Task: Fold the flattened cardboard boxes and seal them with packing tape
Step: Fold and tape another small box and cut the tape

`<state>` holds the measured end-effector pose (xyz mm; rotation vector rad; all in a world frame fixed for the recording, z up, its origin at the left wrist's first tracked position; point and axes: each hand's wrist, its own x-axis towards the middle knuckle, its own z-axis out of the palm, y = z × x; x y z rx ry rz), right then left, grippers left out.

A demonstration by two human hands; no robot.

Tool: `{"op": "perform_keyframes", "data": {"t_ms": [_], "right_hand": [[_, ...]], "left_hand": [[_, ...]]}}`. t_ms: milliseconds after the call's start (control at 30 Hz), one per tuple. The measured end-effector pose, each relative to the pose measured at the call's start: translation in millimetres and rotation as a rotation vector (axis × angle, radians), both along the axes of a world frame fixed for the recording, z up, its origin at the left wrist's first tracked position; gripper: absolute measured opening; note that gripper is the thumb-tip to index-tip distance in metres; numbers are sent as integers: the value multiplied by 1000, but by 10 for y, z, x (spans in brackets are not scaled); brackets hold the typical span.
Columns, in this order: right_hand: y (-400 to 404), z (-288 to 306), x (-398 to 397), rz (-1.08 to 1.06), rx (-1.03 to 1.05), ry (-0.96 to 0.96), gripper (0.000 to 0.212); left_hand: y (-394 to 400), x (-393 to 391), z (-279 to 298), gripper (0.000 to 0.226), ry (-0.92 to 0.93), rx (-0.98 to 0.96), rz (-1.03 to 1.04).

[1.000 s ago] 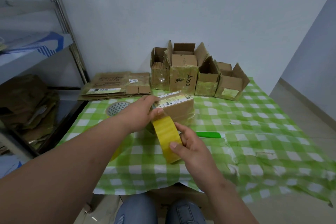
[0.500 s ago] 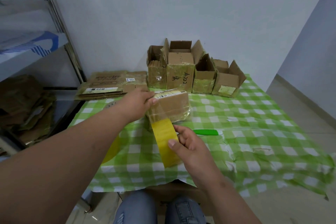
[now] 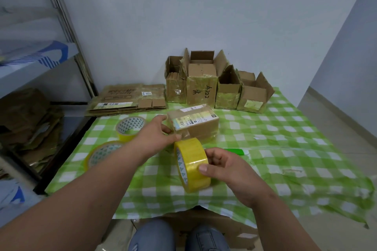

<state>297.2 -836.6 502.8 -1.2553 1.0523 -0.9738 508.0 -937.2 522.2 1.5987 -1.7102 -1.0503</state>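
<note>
Desk [image 3: 285,169] under a green-and-white checked cloth, flattened cardboard stack [image 3: 126,98] at back left, four open boxes [image 3: 216,85] along the wall, sealed box [image 3: 193,124] mid-desk, two tape rolls [image 3: 130,127] at left, green cutter [image 3: 234,151]

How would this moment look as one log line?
step: taping box | left hand: holds small box | right hand: grips tape roll | spare rolls: two

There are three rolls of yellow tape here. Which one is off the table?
The roll gripped in the right hand, held on edge above the cloth. The other two rolls lie flat on the tablecloth, untouched.
</note>
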Motion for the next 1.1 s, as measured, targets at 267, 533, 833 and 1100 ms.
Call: {"op": "perform_keyframes", "data": {"t_ms": [267, 533, 833, 1100], "right_hand": [[-115, 81, -217, -125, 3, 169, 25], [-487, -257, -362, -337, -99, 1473, 39], [-532, -208, -400, -393, -116, 1303, 7], [-502, 247, -179, -219, -240, 797, 6]], "left_hand": [[113, -70, -29, 21, 182, 56, 116], [186, -32, -12, 23, 305, 203, 81], [289, -46, 3, 31, 354, 239, 54], [333, -126, 3, 63, 449, 248, 50]]}}
